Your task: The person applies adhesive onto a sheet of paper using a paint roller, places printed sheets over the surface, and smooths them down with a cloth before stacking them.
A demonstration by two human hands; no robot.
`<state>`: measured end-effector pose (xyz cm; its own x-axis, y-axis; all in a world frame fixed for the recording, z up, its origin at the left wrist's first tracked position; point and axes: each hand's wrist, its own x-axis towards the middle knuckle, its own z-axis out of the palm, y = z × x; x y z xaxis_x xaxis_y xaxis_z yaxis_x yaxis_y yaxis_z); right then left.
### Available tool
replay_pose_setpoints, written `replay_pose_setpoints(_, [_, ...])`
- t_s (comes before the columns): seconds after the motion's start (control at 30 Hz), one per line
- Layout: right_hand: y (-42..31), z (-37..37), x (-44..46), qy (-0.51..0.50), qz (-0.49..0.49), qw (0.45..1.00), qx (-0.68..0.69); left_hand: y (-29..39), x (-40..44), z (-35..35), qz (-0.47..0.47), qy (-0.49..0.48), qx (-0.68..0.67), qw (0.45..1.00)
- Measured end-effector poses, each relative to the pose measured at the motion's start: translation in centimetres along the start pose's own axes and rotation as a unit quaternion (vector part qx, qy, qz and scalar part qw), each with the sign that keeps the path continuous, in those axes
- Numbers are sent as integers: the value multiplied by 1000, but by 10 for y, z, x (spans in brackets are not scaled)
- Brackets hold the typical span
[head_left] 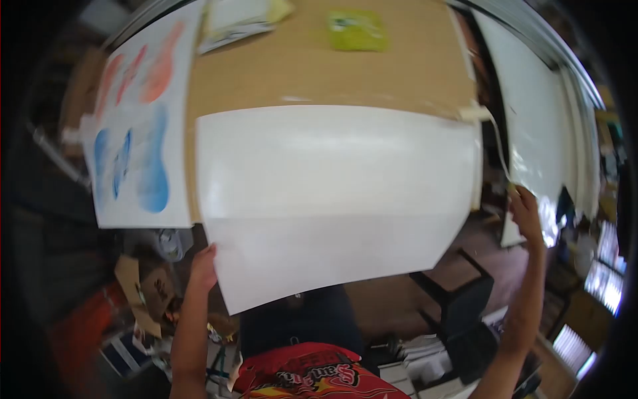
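The left hand (205, 266) is at the left edge of a large white sheet (339, 173), low down where the sheet overhangs the near edge of the brown surface (319, 76); whether the fingers pinch that edge or only touch it, I cannot tell. The right hand (525, 211) is closed around the handle of a small roller (474, 114), well apart from the left hand and out beyond the sheet's right side. The roller's thin bent rod leads up and back to its pale head, which sits by the sheet's far right corner. The sheet therefore spreads between the two hands, mostly farther from the person than the left one. Left of it lies a sheet with orange and blue shapes (154, 166); a yellow-green packet (357, 30) lies beyond.
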<state>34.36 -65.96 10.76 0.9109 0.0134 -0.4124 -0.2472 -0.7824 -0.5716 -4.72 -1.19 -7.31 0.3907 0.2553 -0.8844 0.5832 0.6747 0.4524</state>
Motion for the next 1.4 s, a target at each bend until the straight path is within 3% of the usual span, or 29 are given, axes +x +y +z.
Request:
replay_pose_setpoints(0.03, [-13,-17,3,-46,-4,995,-86,-3,1,0,6,16,3,1000])
replay_pose_setpoints(0.13, [-38,-33,28,-56,-77,969,-227,-6,-3,2,7,31,-5,999])
replay_pose_setpoints(0.2, [-55,-26,54,-101,-151,955,-236,-3,-2,5,11,25,-9,1000])
replay_pose_setpoints(0.3, [-97,-9,84,-193,-166,932,-256,-6,-6,5,18,17,-12,1000])
replay_pose_setpoints(0.43, [-136,46,114,-215,-209,910,-287,-10,-4,4,14,11,-18,1000])
replay_pose_setpoints(0.53, [-184,106,114,-183,-263,911,-260,-18,4,-4,3,6,-8,1000])
replay_pose_setpoints(0.6, [-228,143,119,-189,-292,882,-317,-23,10,-9,4,2,-6,1000])
replay_pose_setpoints(0.67, [-267,180,125,-170,-399,830,-351,-27,12,-9,7,-1,-13,1000])
replay_pose_setpoints(0.73, [-306,217,121,-148,-455,812,-335,-15,-1,4,12,3,-9,1000])
replay_pose_setpoints(0.87, [-373,276,111,-159,-456,795,-367,-29,12,-5,22,0,2,1000])
replay_pose_setpoints(0.97, [-396,318,106,-145,-511,771,-352,-28,12,-1,24,3,-7,1000])
replay_pose_setpoints(1.07, [-402,333,61,-112,-473,804,-343,-28,13,-1,1,-8,-27,1000])
replay_pose_setpoints(1.23, [-321,306,-20,-132,-319,912,-223,-36,24,-10,11,-52,-16,998])
replay_pose_setpoints(1.4, [-322,335,-75,-181,-336,887,-262,-23,17,-10,5,-92,-30,995])
